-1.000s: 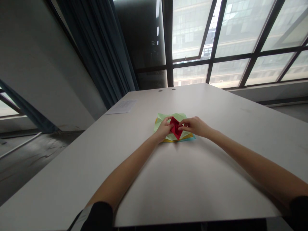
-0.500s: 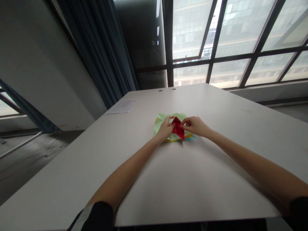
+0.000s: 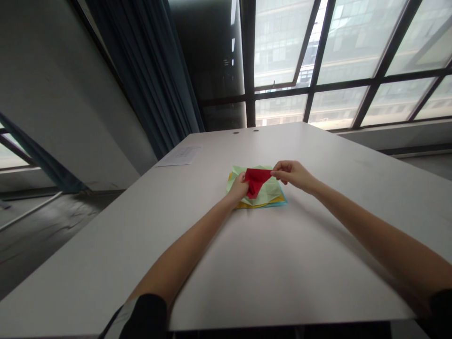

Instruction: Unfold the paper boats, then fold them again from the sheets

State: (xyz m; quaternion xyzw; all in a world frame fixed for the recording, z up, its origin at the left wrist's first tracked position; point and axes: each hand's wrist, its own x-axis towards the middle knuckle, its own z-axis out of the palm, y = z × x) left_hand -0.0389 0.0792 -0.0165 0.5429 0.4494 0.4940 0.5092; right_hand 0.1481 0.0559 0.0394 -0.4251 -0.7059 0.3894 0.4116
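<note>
A folded piece of red paper (image 3: 257, 179) is stretched between my two hands, above a small pile of coloured sheets. My left hand (image 3: 239, 187) grips its left side, fingers closed. At the paper's upper right corner, my right hand (image 3: 291, 174) pinches the tip between thumb and finger. Beneath lies a creased light green paper (image 3: 271, 190) on top of the pile. Edges of a yellow sheet (image 3: 263, 205) and a blue sheet (image 3: 280, 203) stick out under it.
The pile rests on a long white table (image 3: 219, 263). A printed white sheet (image 3: 180, 156) lies near the table's left edge. Two dark round spots (image 3: 236, 133) mark the far end. Beyond stand a dark blue curtain (image 3: 151, 70) and large framed windows (image 3: 282, 47).
My right hand has moved up and right, drawing a corner of the red paper outward. The paper has turned and spread wider, while my left hand has shifted slightly left.
</note>
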